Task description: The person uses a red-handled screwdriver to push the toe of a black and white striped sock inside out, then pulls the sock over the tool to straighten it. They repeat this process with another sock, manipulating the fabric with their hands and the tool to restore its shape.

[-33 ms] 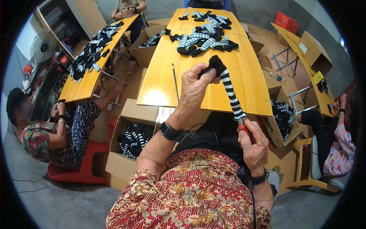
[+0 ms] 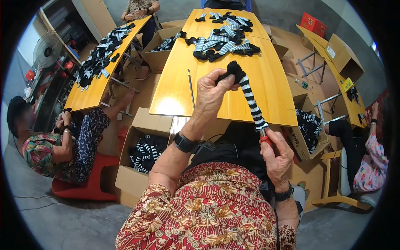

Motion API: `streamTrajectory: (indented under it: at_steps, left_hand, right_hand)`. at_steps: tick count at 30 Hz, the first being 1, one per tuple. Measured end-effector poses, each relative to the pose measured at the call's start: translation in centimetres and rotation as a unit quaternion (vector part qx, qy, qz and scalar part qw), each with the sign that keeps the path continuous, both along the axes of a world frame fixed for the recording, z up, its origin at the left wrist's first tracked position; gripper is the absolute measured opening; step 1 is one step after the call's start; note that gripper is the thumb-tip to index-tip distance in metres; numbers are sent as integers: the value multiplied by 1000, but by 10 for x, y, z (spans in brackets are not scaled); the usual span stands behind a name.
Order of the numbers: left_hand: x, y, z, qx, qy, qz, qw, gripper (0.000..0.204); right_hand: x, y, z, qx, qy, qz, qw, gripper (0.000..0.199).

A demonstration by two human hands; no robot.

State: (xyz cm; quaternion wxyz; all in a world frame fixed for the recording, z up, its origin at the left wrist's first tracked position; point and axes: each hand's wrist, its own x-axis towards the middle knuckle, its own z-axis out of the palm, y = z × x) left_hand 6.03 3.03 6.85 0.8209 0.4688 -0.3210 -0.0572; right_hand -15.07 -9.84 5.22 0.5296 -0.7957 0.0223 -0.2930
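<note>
left hand [image 2: 212, 92] pinching black toe of black-and-white striped knit sock [image 2: 250, 100] | right hand [image 2: 276, 156] gripping red-handled tool [image 2: 264, 137] at sock's cuff

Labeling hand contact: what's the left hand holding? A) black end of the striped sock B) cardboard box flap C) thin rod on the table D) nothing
A: the left hand pinches the black end of the striped sock, raised above the yellow table.

yellow table [image 2: 175, 98] | pile of striped socks [image 2: 223, 39] | thin rod [image 2: 191, 82]
</note>
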Motion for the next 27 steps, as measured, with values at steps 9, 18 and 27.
streamTrajectory:
  at_steps: [9,18,27]
  left_hand:
    - [-3,7,5,-3,124,-104,987,19]
    - [-4,16,8,62,60,-140,986,35]
    - [15,37,19,38,-173,-92,980,32]
  right_hand:
    - [-2,-8,-8,70,13,32,997,31]
    - [0,-18,-13,256,35,98,961,29]
    - [-10,-25,-18,469,71,241,847,30]
